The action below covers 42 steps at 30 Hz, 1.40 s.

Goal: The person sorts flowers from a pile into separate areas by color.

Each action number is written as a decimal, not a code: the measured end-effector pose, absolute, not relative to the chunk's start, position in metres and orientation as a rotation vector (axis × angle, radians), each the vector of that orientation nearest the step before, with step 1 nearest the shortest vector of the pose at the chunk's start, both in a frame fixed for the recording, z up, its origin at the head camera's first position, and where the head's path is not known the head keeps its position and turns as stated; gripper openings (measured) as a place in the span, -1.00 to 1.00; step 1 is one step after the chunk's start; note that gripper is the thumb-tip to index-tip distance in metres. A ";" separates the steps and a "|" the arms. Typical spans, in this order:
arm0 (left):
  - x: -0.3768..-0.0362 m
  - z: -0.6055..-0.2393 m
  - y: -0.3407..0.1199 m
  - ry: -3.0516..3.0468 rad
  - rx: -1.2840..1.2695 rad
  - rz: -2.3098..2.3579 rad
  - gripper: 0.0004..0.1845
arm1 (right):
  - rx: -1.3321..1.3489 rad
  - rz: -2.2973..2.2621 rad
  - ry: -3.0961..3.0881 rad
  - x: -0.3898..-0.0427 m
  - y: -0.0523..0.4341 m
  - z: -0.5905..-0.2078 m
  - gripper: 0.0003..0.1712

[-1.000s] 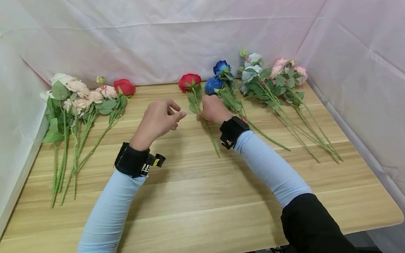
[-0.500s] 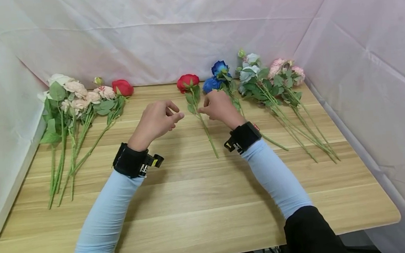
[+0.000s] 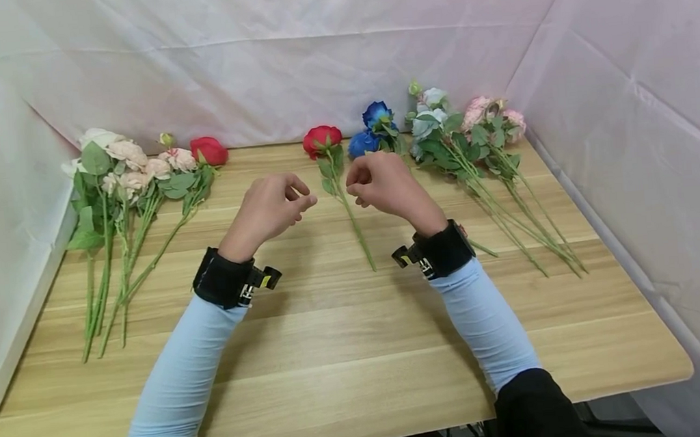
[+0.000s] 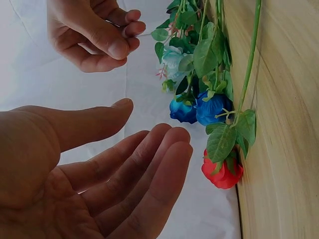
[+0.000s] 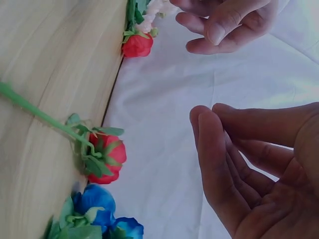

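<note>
Lying between the hands: a single red rose [image 3: 322, 140], flat on the wooden table [image 3: 336, 357], bloom toward the back sheet, stem [image 3: 353, 225] running toward the person; it also shows in the left wrist view [image 4: 223, 172] and the right wrist view [image 5: 105, 158].
Contact: neither hand touches it; it rests free on the wood.
Left hand [image 3: 270, 207]: raised just left of the stem, fingers loosely curved, palm empty, holding nothing.
Right hand [image 3: 384, 186]: raised just right of the stem, fingers loosely curled, also holding nothing.
Handling, as a judgement: looks like an artificial flower, so very light; the stem is thin and probably stiff, the petals and leaves soft and easily crushed or bent.
Where to take hold: the bare stretch of stem below the leaves, pinched between thumb and fingers; the bloom is best left alone.
Risk: the smooth thin stem could roll or twist in a loose pinch, and its leaves lie close to the neighbouring flowers.
Nearest neighbours: blue roses [image 3: 370, 129] just right of the red bloom, partly behind the right hand.
Further right: a pale blue spray [image 3: 431, 119] and a pink spray [image 3: 490, 115], stems crossing.
Far left: a bunch of cream and peach flowers [image 3: 124, 168] with another red rose [image 3: 209, 150] at its edge, well apart.
Surround: white sheeting [image 3: 312, 50] behind and at both sides.
</note>
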<state>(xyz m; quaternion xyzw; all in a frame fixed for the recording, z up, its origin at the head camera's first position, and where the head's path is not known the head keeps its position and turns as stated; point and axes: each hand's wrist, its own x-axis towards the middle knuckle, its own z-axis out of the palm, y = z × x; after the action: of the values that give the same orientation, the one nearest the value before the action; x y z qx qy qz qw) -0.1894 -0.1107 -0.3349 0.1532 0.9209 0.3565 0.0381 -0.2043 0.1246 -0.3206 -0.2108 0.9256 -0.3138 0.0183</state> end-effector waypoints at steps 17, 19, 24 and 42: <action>-0.221 -0.367 -0.205 3.174 -0.033 0.713 -0.61 | -0.605 -1.098 2.772 -0.204 0.130 -0.322 -0.90; -0.222 -0.372 -0.225 3.172 -0.135 0.690 -0.53 | -0.605 -1.094 2.767 -0.204 0.130 -0.322 -0.88; -0.226 -0.378 -0.261 3.054 -0.280 0.618 -0.47 | -0.608 -1.095 2.758 -0.203 0.130 -0.321 -0.86; -0.231 -0.390 -0.281 2.945 -0.385 0.458 -0.70 | -0.637 -1.155 2.757 -0.201 0.130 -0.321 -0.90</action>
<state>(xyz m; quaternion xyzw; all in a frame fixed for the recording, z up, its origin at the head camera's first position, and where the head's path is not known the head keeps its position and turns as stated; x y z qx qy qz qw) -0.2311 -0.2808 -0.3901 -0.1279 0.9777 0.1522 0.0681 -0.2009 0.1299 -0.3213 -0.2082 0.9013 -0.3775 0.0426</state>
